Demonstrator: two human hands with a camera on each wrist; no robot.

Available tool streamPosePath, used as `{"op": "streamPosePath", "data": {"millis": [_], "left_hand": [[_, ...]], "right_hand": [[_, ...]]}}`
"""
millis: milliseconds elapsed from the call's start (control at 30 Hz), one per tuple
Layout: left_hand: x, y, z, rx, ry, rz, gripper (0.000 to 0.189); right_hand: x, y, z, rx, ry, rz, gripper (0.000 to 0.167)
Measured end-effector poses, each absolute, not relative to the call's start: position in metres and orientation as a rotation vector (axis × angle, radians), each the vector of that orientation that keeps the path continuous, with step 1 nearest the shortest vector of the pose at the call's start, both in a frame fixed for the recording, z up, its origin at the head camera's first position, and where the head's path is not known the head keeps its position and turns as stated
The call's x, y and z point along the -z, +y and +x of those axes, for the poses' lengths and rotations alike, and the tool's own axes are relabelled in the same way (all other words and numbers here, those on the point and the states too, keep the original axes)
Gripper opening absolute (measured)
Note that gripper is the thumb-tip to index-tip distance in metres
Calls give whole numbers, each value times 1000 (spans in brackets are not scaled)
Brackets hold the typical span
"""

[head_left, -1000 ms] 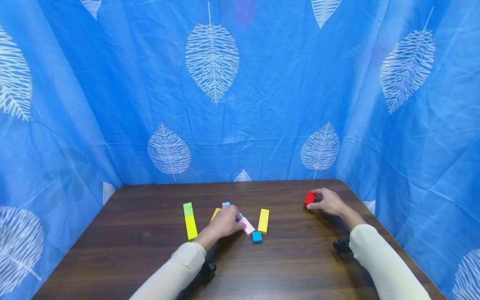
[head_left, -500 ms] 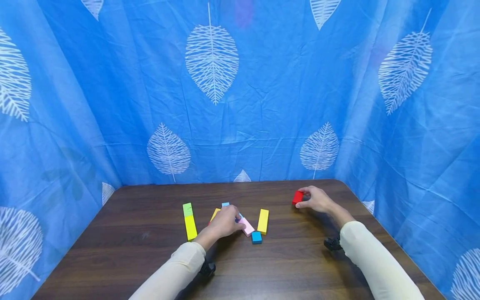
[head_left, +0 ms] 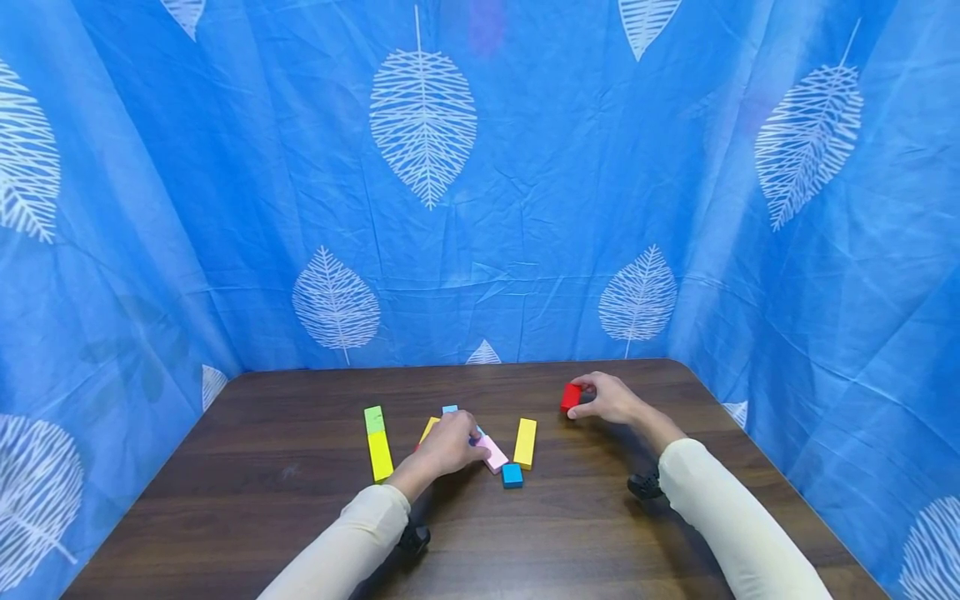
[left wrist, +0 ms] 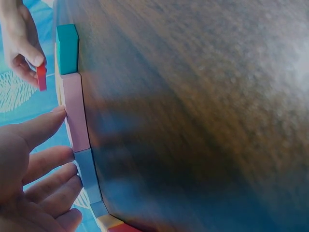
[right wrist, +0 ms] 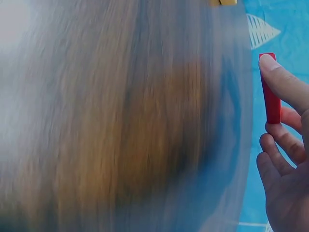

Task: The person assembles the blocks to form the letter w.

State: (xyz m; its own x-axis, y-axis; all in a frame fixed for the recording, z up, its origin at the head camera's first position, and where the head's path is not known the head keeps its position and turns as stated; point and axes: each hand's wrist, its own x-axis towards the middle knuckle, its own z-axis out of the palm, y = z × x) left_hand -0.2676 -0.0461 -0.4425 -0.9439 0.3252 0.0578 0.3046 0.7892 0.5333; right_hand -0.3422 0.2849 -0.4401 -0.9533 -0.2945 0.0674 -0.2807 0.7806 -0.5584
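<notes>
My right hand (head_left: 611,400) holds a red block (head_left: 571,397) above the table, right of the other blocks. In the right wrist view the thumb and a finger pinch the red block (right wrist: 270,92) at its two ends. My left hand (head_left: 448,444) stays over a joined row of blocks at the middle. Its thumb touches the pink block (left wrist: 76,111), and its loosely bent fingers touch the light blue block (left wrist: 88,174) beside it. A small blue block (head_left: 512,476) lies at the pink block's near end. My left hand partly hides the row.
A yellow block (head_left: 526,443) lies right of the small blue one. Left of my left hand, a green block (head_left: 374,418) and a yellow block (head_left: 380,456) form a line. An orange-yellow block (head_left: 429,427) shows behind that hand. Blue curtain (head_left: 510,208) surrounds the dark wooden table (head_left: 247,483).
My right hand has carried the red block leftward, closer to the yellow block at the row's right. The left hand and the blocks on the table have stayed in place.
</notes>
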Motion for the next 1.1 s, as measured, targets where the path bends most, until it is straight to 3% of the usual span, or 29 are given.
{"op": "streamPosePath", "data": {"millis": [1100], "left_hand": [[439, -47, -268, -842, 2935, 538, 36]], "right_hand": [[455, 235, -357, 855, 2888, -522, 68]]}}
